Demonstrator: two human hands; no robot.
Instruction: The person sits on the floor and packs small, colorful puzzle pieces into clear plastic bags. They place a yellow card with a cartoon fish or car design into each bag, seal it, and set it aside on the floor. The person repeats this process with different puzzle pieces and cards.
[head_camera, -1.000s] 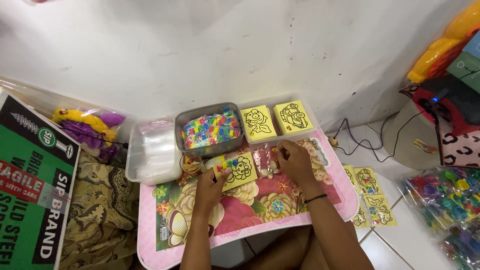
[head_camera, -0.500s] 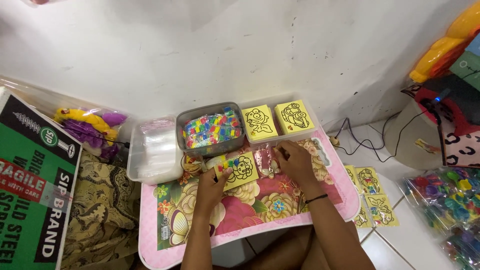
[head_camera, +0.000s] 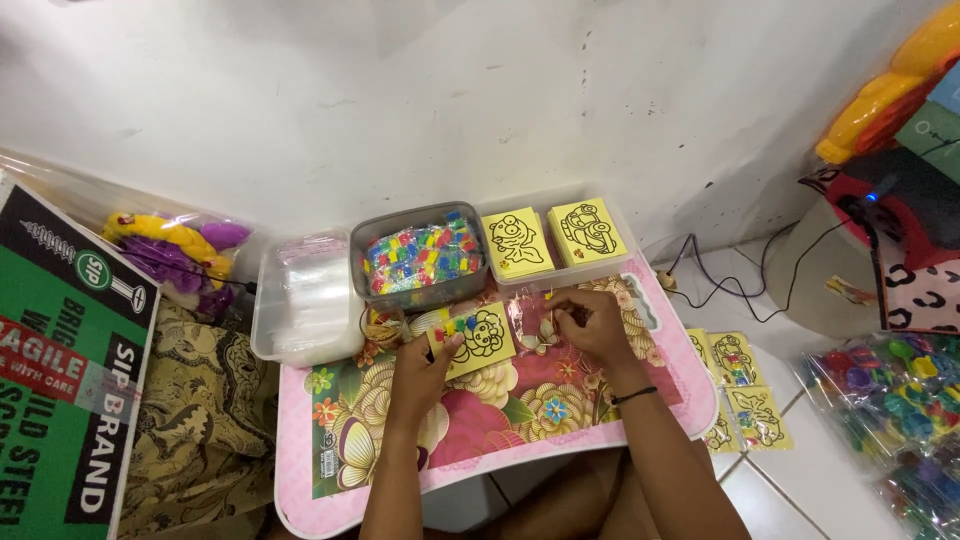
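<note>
Yellow picture card (head_camera: 478, 338) lying flat near the middle of the small pink floral table (head_camera: 330, 495), a little toward its far edge, tilted so the cartoon outline faces the person. Pinned there by the left hand (head_camera: 424, 372), thumb pressing on the card's near-left corner, apparently to keep the card from sliding; fingers curled loosely, not clenched around anything. A few small coloured bits (head_camera: 452, 326) sitting along the card's left side, just above that thumb.

Just right of the card, a clear plastic sleeve (head_camera: 532, 326) flat on the table, with the right hand (head_camera: 590, 322) resting on its right end, fingertips pinched together at the sleeve's edge; cannot tell whether the pinch grasps the sleeve itself or something small. Black band (head_camera: 634, 396) around the right wrist.

Along the table's far edge, a grey tub (head_camera: 372, 232) of mixed coloured pieces, close enough for either hand to reach. Right of the tub, a clear tray (head_camera: 628, 228) holding 2 stacks of yellow cards (head_camera: 552, 236), faces up, likely for easy picking. Left of the tub, beyond the table's far-left corner, a clear box (head_camera: 262, 330) of plastic bags.

Off the table's right edge, more yellow cards (head_camera: 745, 390) spread on the tiled floor, well apart from the hands. Farther right, a bag of coloured toys (head_camera: 890, 400). Off the left edge, a green and black carton (head_camera: 60, 400) and patterned cloth (head_camera: 200, 420).
</note>
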